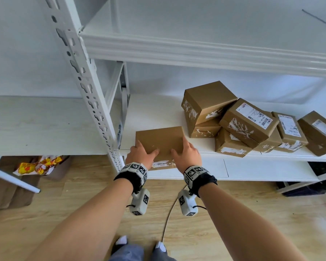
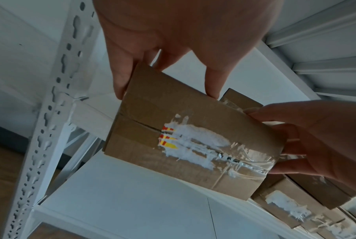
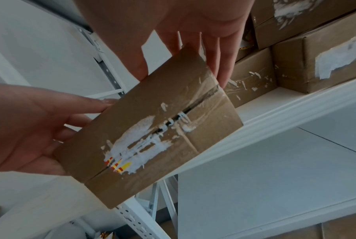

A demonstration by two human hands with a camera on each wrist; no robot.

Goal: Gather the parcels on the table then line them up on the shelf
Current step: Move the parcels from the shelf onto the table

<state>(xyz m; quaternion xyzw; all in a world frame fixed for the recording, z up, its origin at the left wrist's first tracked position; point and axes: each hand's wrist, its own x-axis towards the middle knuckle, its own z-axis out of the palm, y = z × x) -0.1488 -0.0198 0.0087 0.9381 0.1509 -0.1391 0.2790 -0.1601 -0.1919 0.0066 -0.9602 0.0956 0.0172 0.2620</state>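
I hold a flat brown cardboard parcel point(image 1: 159, 140) with both hands over the front left part of the white shelf point(image 1: 154, 110). My left hand point(image 1: 142, 152) grips its left side and my right hand point(image 1: 186, 152) its right side, thumbs on top. The near face carries torn white label scraps and clear tape point(image 2: 193, 137). In the left wrist view my left hand point(image 2: 168, 48) sits above the parcel. The right wrist view shows my right hand point(image 3: 183, 40) over the parcel point(image 3: 152, 129). Several more brown parcels point(image 1: 248, 121) lie heaped on the shelf to the right.
The shelf's perforated white upright point(image 1: 94, 102) stands just left of the parcel. A pale table top point(image 1: 36, 125) lies beyond it. An upper shelf board point(image 1: 196, 51) overhangs. Below is a lower shelf point(image 1: 262, 170). A brown box with yellow-red packets point(image 1: 38, 164) sits on the wooden floor.
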